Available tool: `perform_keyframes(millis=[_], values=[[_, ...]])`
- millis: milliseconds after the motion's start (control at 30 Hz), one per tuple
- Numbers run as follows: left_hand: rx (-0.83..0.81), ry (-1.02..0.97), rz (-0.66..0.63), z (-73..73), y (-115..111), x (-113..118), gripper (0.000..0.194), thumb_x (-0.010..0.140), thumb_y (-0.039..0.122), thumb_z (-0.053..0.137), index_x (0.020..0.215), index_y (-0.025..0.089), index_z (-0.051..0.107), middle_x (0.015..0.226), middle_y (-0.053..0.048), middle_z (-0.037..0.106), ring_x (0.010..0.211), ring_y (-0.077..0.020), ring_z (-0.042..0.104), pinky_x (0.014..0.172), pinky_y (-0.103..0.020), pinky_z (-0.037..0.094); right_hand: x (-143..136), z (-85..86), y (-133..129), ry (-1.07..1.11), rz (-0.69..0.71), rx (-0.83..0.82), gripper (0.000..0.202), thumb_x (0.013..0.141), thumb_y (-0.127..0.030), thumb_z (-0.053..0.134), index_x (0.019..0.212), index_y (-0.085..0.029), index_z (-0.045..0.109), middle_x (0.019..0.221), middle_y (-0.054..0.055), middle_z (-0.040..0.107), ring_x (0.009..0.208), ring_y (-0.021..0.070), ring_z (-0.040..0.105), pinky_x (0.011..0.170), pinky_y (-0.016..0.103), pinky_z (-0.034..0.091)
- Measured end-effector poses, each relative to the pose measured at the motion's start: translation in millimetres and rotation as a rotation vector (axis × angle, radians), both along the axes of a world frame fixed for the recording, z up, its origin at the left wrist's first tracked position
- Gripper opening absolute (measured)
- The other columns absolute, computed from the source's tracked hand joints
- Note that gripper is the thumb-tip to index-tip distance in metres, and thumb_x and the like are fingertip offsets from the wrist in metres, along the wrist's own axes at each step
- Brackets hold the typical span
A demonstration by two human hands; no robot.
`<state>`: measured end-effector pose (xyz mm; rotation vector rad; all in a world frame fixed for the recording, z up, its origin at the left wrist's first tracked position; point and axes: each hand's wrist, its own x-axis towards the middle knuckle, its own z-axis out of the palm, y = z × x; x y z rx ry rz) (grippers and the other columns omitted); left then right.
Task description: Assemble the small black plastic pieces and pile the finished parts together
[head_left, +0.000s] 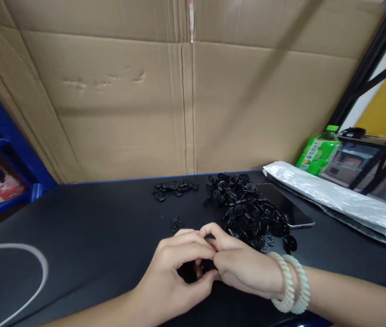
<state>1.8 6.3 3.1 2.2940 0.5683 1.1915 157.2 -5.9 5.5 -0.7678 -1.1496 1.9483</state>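
My left hand and my right hand meet at the front middle of the black table, fingertips pressed together. Whatever lies between the fingers is hidden; only a dark gap shows inside the curl of my left hand. Two pale coiled bands circle my right wrist. Just beyond the hands, a large heap of small black plastic parts spreads to the right. A smaller group of black parts sits farther back, left of the heap. One small black part lies alone just behind my left hand.
A dark flat tablet-like panel lies beside the heap. Silvery wrapped packaging and a green bottle stand at the right. A white cable loops at the left. Cardboard walls the back edge.
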Motion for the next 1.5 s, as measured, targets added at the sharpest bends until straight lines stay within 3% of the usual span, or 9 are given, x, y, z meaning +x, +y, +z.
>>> perform_keyframes(millis=[200, 533, 633, 767, 967, 1167, 1233, 1333, 1500], values=[[-0.031, 0.003, -0.005, 1.2, 0.8, 2.3, 0.026, 0.066, -0.003, 0.059, 0.079, 0.017, 0.07, 0.072, -0.002, 0.067, 0.057, -0.0115, 0.061, 0.053, -0.019, 0.052, -2.8, -7.2, 2.1, -0.007, -0.041, 0.116, 0.046, 0.05, -0.011, 0.042, 0.094, -0.024, 0.041, 0.08, -0.004, 0.052, 0.071, 0.0122, 0.048, 0.07, 0.029, 0.033], [0.067, -0.001, 0.025, -2.1, 3.4, 0.6, 0.029, 0.062, -0.004, 0.061, 0.081, 0.017, 0.068, 0.075, -0.001, 0.07, 0.058, -0.0121, 0.066, 0.057, -0.018, 0.056, -0.1, 1.6, 0.4, -0.151, -0.006, 0.164, 0.049, 0.052, -0.014, 0.039, 0.1, -0.021, 0.039, 0.073, -0.005, 0.046, 0.06, 0.0096, 0.039, 0.055, 0.025, 0.028], [-0.023, -0.074, 0.064, -4.3, 4.7, -1.0, 0.025, 0.068, -0.002, 0.057, 0.08, 0.018, 0.065, 0.072, 0.001, 0.069, 0.055, -0.0113, 0.067, 0.053, -0.017, 0.055, 1.3, 0.7, -0.6, -0.193, 0.029, 0.23, 0.045, 0.055, -0.011, 0.037, 0.099, -0.02, 0.038, 0.071, -0.006, 0.042, 0.057, 0.0084, 0.035, 0.054, 0.024, 0.028], [-0.213, -0.134, 0.106, -4.8, 5.8, -3.5, 0.022, 0.075, 0.0, 0.055, 0.083, 0.018, 0.064, 0.083, -0.001, 0.07, 0.071, -0.0143, 0.071, 0.062, -0.019, 0.058, 6.2, 0.7, -2.6, -0.218, -0.026, 0.432, 0.042, 0.063, -0.005, 0.037, 0.102, -0.02, 0.041, 0.087, 0.0, 0.043, 0.072, 0.0113, 0.041, 0.064, 0.027, 0.036], [-0.19, -0.23, 0.153, -4.0, 1.8, -6.0, 0.025, 0.085, 0.003, 0.052, 0.094, 0.024, 0.061, 0.097, -0.001, 0.062, 0.091, -0.0136, 0.064, 0.079, -0.022, 0.056, 15.0, 8.3, -7.5, -0.56, -0.147, 0.856, 0.06, 0.067, 0.005, 0.037, 0.119, -0.024, 0.033, 0.097, 0.002, 0.048, 0.086, 0.0148, 0.047, 0.082, 0.032, 0.042], [-0.074, -0.097, 0.33, -2.1, 20.9, -20.2, 0.024, 0.084, 0.012, 0.056, 0.105, 0.023, 0.056, 0.108, -0.004, 0.057, 0.102, -0.0197, 0.059, 0.088, -0.034, 0.052, 41.6, 26.5, 17.8, -0.917, -0.463, 1.428, 0.05, 0.067, 0.006, 0.042, 0.111, -0.018, 0.045, 0.108, 0.009, 0.051, 0.106, 0.0215, 0.046, 0.096, 0.037, 0.039], [-0.069, 0.027, 0.451, -0.5, 35.0, -28.5, 0.021, 0.083, 0.017, 0.055, 0.104, 0.022, 0.056, 0.106, -0.005, 0.06, 0.101, -0.0217, 0.059, 0.091, -0.04, 0.048, 56.6, 34.2, 31.1, -1.038, -0.618, 1.456, 0.048, 0.068, 0.005, 0.043, 0.111, -0.017, 0.047, 0.108, 0.01, 0.052, 0.107, 0.0222, 0.048, 0.097, 0.038, 0.039], [-0.07, 0.224, 0.537, -0.4, 51.6, -38.4, 0.029, 0.079, 0.023, 0.058, 0.107, 0.019, 0.055, 0.109, -0.008, 0.061, 0.103, -0.0261, 0.057, 0.089, -0.044, 0.047, 71.8, 40.4, 43.3, -1.181, -0.634, 1.435, 0.05, 0.07, 0.001, 0.048, 0.117, -0.015, 0.047, 0.117, 0.012, 0.05, 0.114, 0.0252, 0.045, 0.102, 0.042, 0.035], [-0.054, 0.507, 0.434, -3.5, 57.5, -42.0, 0.032, 0.076, 0.033, 0.066, 0.105, 0.02, 0.061, 0.105, -0.008, 0.062, 0.1, -0.0282, 0.054, 0.089, -0.046, 0.045, 65.5, 38.9, 32.0, -1.126, -0.577, 1.472, 0.018, 0.082, -0.006, 0.047, 0.093, -0.016, 0.058, 0.113, 0.012, 0.054, 0.109, 0.0236, 0.049, 0.095, 0.04, 0.039]])
